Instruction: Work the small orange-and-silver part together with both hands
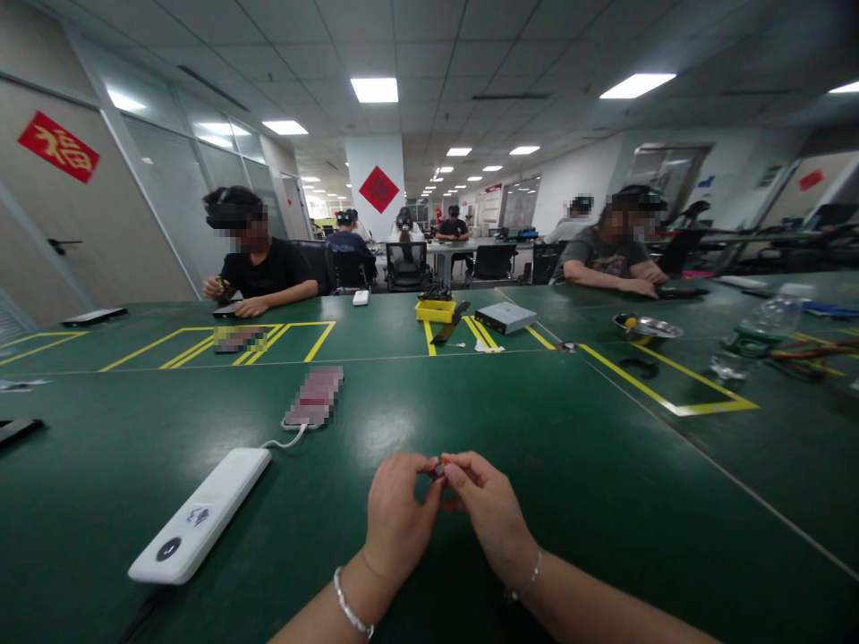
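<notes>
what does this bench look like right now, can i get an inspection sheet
surface: green table with yellow marked lines.
things in hand: small dark part, pinched between the fingertips of both hands just above the table.
clutter: white power bank, phone, yellow tray, grey box, metal bowl, water bottle.
hands: left hand and right hand both closed on the part; a bracelet on each wrist.
cables: white cable joins power bank and phone.
surroundings: office; other people seated along the far edge and at tables behind.
</notes>
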The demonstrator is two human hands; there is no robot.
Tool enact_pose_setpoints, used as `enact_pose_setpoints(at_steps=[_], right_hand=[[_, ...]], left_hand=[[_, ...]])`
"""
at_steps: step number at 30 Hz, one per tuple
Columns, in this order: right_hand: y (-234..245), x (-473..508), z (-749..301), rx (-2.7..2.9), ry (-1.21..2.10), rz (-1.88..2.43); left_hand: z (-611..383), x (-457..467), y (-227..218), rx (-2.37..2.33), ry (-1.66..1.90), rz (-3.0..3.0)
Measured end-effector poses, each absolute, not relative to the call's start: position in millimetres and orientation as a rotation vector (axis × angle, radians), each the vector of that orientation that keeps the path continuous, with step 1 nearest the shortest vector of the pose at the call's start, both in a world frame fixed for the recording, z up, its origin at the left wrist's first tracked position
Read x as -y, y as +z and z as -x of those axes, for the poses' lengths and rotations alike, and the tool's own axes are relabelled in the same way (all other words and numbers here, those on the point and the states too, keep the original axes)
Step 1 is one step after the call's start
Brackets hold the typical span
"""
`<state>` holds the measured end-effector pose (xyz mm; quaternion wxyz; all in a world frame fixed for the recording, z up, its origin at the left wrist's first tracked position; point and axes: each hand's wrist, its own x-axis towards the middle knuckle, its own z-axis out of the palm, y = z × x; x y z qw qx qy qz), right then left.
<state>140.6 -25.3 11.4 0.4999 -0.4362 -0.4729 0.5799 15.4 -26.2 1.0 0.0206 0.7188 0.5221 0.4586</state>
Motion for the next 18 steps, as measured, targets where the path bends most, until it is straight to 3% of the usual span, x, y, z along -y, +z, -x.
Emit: enact_pose_setpoints(at_steps=[4,9,14,18], right_hand=[[17.0,10.4,-151.0,1.133,1.438,1.101],[27.4,-33.2,-213.8,1.272,0.998,1.4],[34.0,-57.8,-324.3,1.509,0.186,2.253],[33.6,-49.2,-397.4,1.293,0.132,2.664]], left_hand=[[-18.4,24.7,0.6,-1.519,1.351,-2.273],[-9.1,18.8,-1.7,-1.569,1.243,-2.186],[3.9,6.6,-9.1,-1.686,1.218,-2.039],[5.7,1.8,-14.2,-1.709,1.177,-2.02]])
